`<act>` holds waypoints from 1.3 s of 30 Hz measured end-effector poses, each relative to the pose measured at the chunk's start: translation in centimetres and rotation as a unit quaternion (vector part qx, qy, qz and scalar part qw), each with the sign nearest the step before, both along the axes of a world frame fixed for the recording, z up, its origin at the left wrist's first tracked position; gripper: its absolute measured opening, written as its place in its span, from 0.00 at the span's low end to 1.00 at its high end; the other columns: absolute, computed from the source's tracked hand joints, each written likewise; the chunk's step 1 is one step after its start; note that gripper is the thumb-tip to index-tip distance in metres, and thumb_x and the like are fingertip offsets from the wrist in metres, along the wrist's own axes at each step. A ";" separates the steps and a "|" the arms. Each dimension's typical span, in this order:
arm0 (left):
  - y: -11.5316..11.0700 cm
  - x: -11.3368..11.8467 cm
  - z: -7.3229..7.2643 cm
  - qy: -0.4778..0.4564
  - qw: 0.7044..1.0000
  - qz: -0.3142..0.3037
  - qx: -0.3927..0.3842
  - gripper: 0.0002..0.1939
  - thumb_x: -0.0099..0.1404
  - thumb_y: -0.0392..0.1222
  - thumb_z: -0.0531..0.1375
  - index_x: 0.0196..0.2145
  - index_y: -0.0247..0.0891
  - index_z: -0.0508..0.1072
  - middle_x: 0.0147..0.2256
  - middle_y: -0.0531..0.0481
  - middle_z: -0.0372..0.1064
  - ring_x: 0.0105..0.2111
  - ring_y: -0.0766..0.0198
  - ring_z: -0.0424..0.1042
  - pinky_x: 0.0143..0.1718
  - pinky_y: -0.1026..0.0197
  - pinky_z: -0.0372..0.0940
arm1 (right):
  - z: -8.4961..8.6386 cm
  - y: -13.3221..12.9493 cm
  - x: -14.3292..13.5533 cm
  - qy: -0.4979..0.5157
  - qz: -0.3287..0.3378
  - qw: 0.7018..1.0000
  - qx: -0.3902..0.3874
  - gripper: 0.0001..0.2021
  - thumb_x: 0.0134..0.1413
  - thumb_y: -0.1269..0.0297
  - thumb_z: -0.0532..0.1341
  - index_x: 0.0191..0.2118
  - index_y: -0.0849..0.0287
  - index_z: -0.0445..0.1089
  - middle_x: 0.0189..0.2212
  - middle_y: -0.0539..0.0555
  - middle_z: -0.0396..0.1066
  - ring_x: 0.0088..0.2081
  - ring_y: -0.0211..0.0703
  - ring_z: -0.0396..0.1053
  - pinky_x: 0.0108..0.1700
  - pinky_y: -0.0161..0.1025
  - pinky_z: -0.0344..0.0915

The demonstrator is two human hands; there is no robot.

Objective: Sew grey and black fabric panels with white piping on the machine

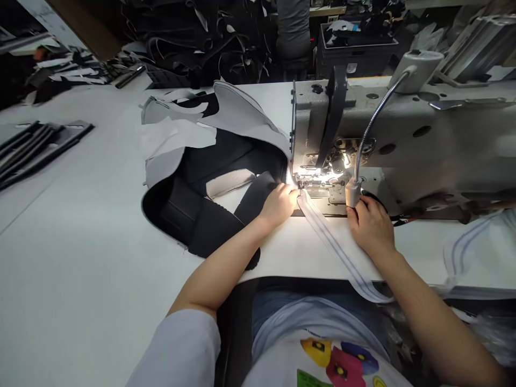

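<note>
My left hand [280,204] is closed on the edge of a black and grey fabric piece [197,215], right beside the needle area of a sewing machine [322,129]. The piece curves in a loop on the table, black inside and light grey outside. A white zipper tape [334,247] with blue-grey lines runs from under the needle area, over the table's front edge and past my right forearm. My right hand [373,226] is at the machine bed, fingers curled, by the lamp head [353,192]. What its fingers hold, if anything, is hidden.
The lamp's bendable metal neck [377,115] arches over the machine bed. Dark flat pieces [36,150] lie stacked at the left of the white table [80,269]. Behind are heaped dark fabric pieces [193,37] and a dark crate [355,56]. More tape [463,244] lies at right.
</note>
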State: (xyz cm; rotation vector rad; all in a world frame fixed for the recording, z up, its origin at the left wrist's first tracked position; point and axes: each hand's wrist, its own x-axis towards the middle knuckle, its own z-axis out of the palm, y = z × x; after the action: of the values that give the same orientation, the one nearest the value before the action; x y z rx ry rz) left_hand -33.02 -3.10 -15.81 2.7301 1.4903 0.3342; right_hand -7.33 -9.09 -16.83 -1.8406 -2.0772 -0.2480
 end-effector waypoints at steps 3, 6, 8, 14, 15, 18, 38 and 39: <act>-0.1 -0.1 0.3 0.000 0.999 0.036 0.020 0.13 0.70 0.35 0.53 0.45 0.36 0.76 0.44 0.43 0.71 0.44 0.55 0.66 0.47 0.56 0.62 | 0.3 -0.4 -0.4 0.016 -0.016 1.000 -0.015 0.14 0.64 0.65 0.50 0.44 0.63 0.71 0.43 0.65 0.70 0.43 0.56 0.67 0.47 0.51 0.65; -0.2 -0.1 0.4 -0.012 0.995 0.077 0.061 0.13 0.68 0.42 0.57 0.47 0.38 0.75 0.47 0.43 0.70 0.45 0.53 0.67 0.45 0.54 0.62 | 0.6 0.2 -0.3 0.032 -0.016 0.999 -0.018 0.15 0.63 0.67 0.51 0.49 0.64 0.69 0.45 0.67 0.68 0.45 0.56 0.66 0.49 0.50 0.63; -0.2 0.1 0.4 -0.004 0.992 0.099 0.074 0.14 0.67 0.42 0.58 0.48 0.38 0.74 0.48 0.42 0.68 0.44 0.53 0.67 0.44 0.54 0.62 | 1.2 0.7 -0.3 0.023 -0.018 0.999 -0.040 0.15 0.62 0.66 0.52 0.50 0.64 0.69 0.44 0.67 0.67 0.45 0.56 0.66 0.49 0.48 0.63; -0.6 0.9 0.8 0.074 0.991 0.103 0.047 0.16 0.67 0.29 0.49 0.43 0.33 0.75 0.41 0.40 0.70 0.40 0.55 0.69 0.41 0.57 0.63 | 3.6 -0.4 -0.9 -0.090 -0.042 0.982 -0.158 0.14 0.63 0.62 0.54 0.45 0.64 0.71 0.32 0.63 0.71 0.34 0.51 0.70 0.38 0.42 0.63; -1.1 0.7 1.0 0.079 0.991 0.101 0.043 0.16 0.66 0.27 0.49 0.42 0.32 0.75 0.40 0.39 0.70 0.40 0.55 0.69 0.41 0.57 0.63 | 3.7 -1.2 -0.8 -0.091 -0.030 0.983 -0.157 0.14 0.62 0.62 0.54 0.46 0.64 0.71 0.32 0.62 0.72 0.33 0.50 0.71 0.36 0.41 0.63; -4.1 -0.7 1.7 0.101 0.991 0.087 0.018 0.14 0.65 0.27 0.49 0.36 0.32 0.74 0.36 0.39 0.70 0.37 0.55 0.69 0.36 0.58 0.63 | 3.1 -3.7 0.2 -0.046 0.032 0.991 -0.119 0.17 0.60 0.62 0.54 0.53 0.60 0.69 0.35 0.60 0.75 0.32 0.50 0.72 0.33 0.41 0.64; -3.2 -2.9 3.5 -0.375 0.895 0.069 -0.231 0.04 0.53 0.34 0.61 0.25 0.36 0.78 0.52 0.44 0.69 0.56 0.51 0.67 0.56 0.51 0.64 | 2.5 -2.4 -4.2 0.082 0.259 0.947 -0.168 0.20 0.50 0.60 0.61 0.50 0.57 0.66 0.39 0.56 0.67 0.42 0.52 0.63 0.46 0.46 0.62; -3.3 -2.9 3.6 -0.370 0.897 0.067 -0.234 0.04 0.53 0.34 0.62 0.25 0.36 0.79 0.53 0.44 0.68 0.56 0.50 0.67 0.56 0.50 0.64 | 2.7 -2.1 -4.7 0.070 0.272 0.946 -0.161 0.20 0.50 0.61 0.61 0.50 0.58 0.66 0.38 0.57 0.67 0.42 0.52 0.63 0.46 0.46 0.62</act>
State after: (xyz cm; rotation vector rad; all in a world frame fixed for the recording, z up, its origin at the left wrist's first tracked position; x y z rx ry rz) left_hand -35.90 -6.42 -12.17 1.8123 1.2982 0.7856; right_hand -12.07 -11.18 -14.16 -1.3025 -2.5238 0.3728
